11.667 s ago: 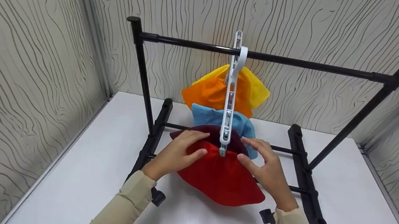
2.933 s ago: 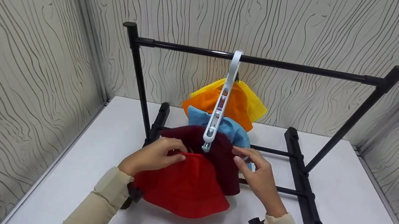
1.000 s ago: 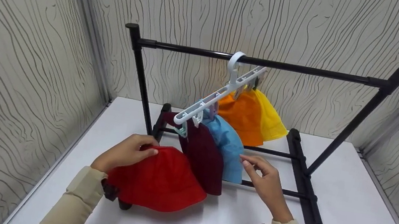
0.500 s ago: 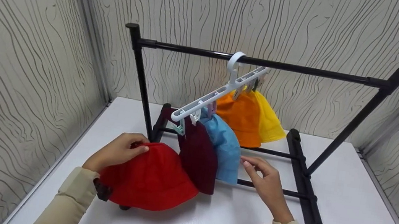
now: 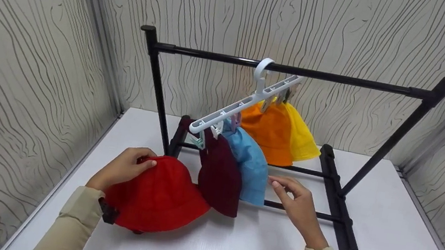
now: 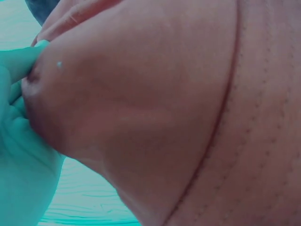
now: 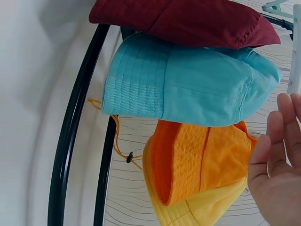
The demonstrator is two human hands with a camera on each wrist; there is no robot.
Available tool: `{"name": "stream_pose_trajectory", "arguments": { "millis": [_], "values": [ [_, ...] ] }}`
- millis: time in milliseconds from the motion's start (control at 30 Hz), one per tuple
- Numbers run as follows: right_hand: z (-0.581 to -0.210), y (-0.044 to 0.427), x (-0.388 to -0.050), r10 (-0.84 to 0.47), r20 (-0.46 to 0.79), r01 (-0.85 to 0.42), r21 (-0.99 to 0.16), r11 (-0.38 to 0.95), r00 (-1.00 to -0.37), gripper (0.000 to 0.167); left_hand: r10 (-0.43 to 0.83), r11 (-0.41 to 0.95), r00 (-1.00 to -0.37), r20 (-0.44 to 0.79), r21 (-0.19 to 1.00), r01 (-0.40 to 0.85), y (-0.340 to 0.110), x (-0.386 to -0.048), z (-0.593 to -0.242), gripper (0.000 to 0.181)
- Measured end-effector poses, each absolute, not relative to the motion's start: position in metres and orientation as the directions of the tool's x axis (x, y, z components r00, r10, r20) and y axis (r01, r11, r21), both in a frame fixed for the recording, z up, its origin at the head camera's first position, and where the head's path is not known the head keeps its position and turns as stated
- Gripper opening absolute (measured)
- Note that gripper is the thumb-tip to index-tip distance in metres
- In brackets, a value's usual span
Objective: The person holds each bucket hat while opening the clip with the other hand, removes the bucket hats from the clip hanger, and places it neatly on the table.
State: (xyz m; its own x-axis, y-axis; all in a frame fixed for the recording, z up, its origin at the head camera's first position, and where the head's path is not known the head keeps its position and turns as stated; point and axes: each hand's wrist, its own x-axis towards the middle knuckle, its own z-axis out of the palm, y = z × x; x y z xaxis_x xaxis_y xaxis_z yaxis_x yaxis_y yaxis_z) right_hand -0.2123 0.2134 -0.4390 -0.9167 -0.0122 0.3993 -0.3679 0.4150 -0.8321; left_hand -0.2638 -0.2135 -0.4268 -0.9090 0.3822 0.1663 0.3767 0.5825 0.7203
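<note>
My left hand [image 5: 124, 168] pinches the crown of a red bucket hat [image 5: 166, 195], which fills most of the left wrist view. The hat is off the hanger, low at the left. Near the brim of a light blue bucket hat [image 5: 251, 163] is my right hand [image 5: 296, 201]; the right wrist view shows its fingers extended, holding nothing. A white clip hanger [image 5: 228, 110] carries a maroon bucket hat [image 5: 221, 176], the blue one, an orange one [image 5: 269, 133] and a yellow one [image 5: 303, 135]. At its near end, a pale green clip [image 5: 200, 140] hangs beside the maroon hat.
The hanger hooks over the top bar [image 5: 340, 77] of a black rack, slanting from near left to far right. The rack's right foot [image 5: 346, 227] stands beyond my right hand. Patterned panels [image 5: 220, 8] enclose the white table [image 5: 224, 245]. An orange cord [image 7: 117, 136] dangles below the blue hat.
The red hat, earlier hanging at the hanger's near end, has come away and moved left in my left hand. The hanger has swung its near end left. My right hand has barely moved lately.
</note>
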Motion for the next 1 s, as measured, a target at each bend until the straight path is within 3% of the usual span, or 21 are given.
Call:
{"name": "stream_pose_trajectory", "arguments": {
  "millis": [467, 1000],
  "values": [
    [-0.444, 0.22, -0.213, -0.021, 0.414, -0.384, -0.823, 0.418, -0.91, 0.018, 0.237, 0.6, -0.944, 0.229, 0.73, 0.328, -0.224, -0.273, -0.443, 0.012],
    [-0.45, 0.226, -0.212, 0.006, 0.361, -0.319, -0.831, 0.456, -0.932, 0.018, 0.058, 0.644, -0.977, 0.205, 0.741, 0.193, -0.234, -0.279, -0.463, 0.019]
  ]
}}
